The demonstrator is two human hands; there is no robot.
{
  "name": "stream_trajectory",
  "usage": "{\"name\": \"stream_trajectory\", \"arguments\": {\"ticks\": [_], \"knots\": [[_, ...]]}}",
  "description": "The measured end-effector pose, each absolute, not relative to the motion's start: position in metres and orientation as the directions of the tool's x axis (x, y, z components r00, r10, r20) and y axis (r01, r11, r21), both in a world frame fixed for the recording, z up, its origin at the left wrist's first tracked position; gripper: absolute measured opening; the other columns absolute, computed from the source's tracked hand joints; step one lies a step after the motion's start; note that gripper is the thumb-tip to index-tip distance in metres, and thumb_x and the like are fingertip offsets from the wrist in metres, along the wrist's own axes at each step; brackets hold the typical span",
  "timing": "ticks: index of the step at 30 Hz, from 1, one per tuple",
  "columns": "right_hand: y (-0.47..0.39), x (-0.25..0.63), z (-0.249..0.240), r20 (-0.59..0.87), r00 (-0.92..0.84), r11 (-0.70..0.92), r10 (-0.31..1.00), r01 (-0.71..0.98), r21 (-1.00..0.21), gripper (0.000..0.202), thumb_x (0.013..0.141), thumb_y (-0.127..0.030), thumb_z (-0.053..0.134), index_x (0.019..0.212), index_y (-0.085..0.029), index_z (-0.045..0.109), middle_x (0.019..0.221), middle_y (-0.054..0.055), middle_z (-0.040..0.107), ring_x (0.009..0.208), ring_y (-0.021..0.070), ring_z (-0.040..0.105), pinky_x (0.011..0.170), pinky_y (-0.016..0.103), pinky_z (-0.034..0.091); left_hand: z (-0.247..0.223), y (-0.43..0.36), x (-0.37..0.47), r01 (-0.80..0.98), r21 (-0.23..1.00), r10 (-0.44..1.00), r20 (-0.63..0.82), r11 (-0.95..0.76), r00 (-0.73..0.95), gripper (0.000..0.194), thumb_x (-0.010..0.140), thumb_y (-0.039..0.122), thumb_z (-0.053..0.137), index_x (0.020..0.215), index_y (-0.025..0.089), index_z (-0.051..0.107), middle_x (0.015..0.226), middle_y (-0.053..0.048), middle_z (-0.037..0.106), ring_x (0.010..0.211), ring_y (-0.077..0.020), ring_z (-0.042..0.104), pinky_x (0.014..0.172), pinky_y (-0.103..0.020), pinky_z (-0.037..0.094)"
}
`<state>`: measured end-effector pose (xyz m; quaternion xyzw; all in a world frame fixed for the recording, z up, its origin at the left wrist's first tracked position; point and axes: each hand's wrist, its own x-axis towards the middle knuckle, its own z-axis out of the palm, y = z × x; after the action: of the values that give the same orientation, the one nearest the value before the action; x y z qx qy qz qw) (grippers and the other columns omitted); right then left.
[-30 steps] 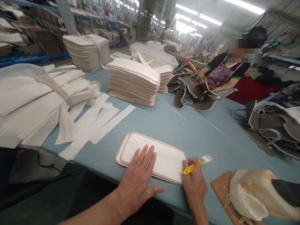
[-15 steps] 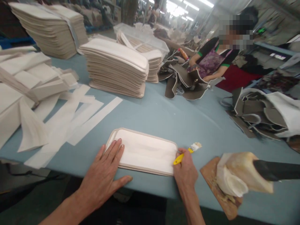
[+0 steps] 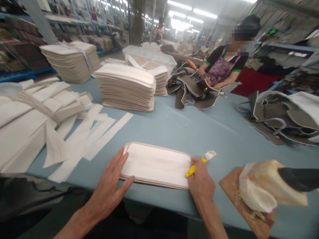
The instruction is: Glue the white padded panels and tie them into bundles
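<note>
The step in hand looks to be squaring up a few pale panels [image 3: 157,164] laid one on another, which lie flat on the blue-green table [image 3: 199,129] right between the two hands. The left hand [image 3: 111,186] is spread loosely open, its fingers over the panels' left short end and its thumb at the near edge; it touches them but grips nothing. The right hand [image 3: 202,182] is curled round a yellow brush [image 3: 203,160], whose whitened bristles point up and away to the right, and that same hand rests against the panels' right short end. The edges nearly line up, with a narrow rim of the lower layer showing along the near side, so the next move seems to call for light, even pressure from both ends, the bristles kept clear of the top face. To the right of the right hand, near it, a pale container [image 3: 264,176] with a dark handle [image 3: 299,179] sits on a brown board [image 3: 230,182]. Beyond the left hand are loose white strips [image 3: 107,137] and, farther off, a tall stack of similar panels [image 3: 127,89].
</note>
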<state>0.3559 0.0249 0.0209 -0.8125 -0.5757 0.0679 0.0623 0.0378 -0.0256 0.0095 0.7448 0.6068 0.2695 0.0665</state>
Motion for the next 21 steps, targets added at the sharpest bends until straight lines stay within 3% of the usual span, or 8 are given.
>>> {"name": "stream_trajectory", "arguments": {"ticks": [4, 6, 8, 13, 21], "knots": [[0.023, 0.355, 0.019, 0.006, 0.356, -0.346, 0.934, 0.912, -0.220, 0.038, 0.094, -0.010, 0.053, 0.129, -0.024, 0.054, 0.118, 0.004, 0.061, 0.084, 0.0187, 0.062, 0.058, 0.027, 0.024, 0.020, -0.003, 0.020, 0.828, 0.560, 0.972, 0.205, -0.022, -0.112, 0.055, 0.097, 0.053, 0.047, 0.139, 0.018, 0.055, 0.139, -0.015, 0.067, 0.126, -0.0314, 0.063, 0.110, -0.049, 0.049], [0.022, 0.355, 0.019, 0.023, 0.369, -0.353, 0.929, 0.904, -0.240, 0.034, 0.095, -0.012, 0.054, 0.127, -0.024, 0.055, 0.116, 0.004, 0.061, 0.083, 0.0181, 0.062, 0.057, 0.026, 0.023, 0.028, 0.016, 0.015, 0.815, 0.579, 0.985, 0.131, 0.013, -0.108, 0.053, 0.096, 0.055, 0.046, 0.129, 0.017, 0.062, 0.124, -0.013, 0.072, 0.110, -0.0301, 0.069, 0.101, -0.047, 0.054], [0.022, 0.355, 0.018, 0.043, 0.374, -0.353, 0.926, 0.902, -0.250, 0.029, 0.098, -0.015, 0.053, 0.125, -0.023, 0.057, 0.114, 0.004, 0.061, 0.081, 0.0174, 0.062, 0.056, 0.026, 0.023, 0.038, 0.035, 0.014, 0.823, 0.568, 0.995, 0.081, 0.005, -0.062, 0.053, 0.094, 0.053, 0.043, 0.125, 0.015, 0.064, 0.118, -0.014, 0.072, 0.103, -0.0295, 0.069, 0.095, -0.046, 0.055], [0.022, 0.356, 0.014, 0.074, 0.384, -0.353, 0.920, 0.897, -0.267, 0.023, 0.104, -0.023, 0.048, 0.125, -0.023, 0.058, 0.114, 0.005, 0.062, 0.080, 0.0169, 0.061, 0.056, 0.027, 0.023, 0.055, 0.074, 0.021, 0.855, 0.513, 0.994, -0.029, -0.075, 0.105, 0.048, 0.092, 0.047, 0.041, 0.115, 0.015, 0.068, 0.114, -0.014, 0.068, 0.109, -0.0306, 0.065, 0.099, -0.047, 0.049], [0.025, 0.355, 0.011, 0.089, 0.419, -0.381, 0.903, 0.881, -0.282, 0.021, 0.106, -0.030, 0.049, 0.123, -0.025, 0.061, 0.110, 0.004, 0.062, 0.074, 0.0140, 0.058, 0.055, 0.027, 0.021, 0.057, 0.089, 0.021, 0.827, 0.548, 0.976, -0.081, -0.127, 0.203, 0.038, 0.090, 0.052, 0.051, 0.103, 0.020, 0.069, 0.100, -0.005, 0.066, 0.081, -0.0209, 0.061, 0.075, -0.035, 0.046]]}}
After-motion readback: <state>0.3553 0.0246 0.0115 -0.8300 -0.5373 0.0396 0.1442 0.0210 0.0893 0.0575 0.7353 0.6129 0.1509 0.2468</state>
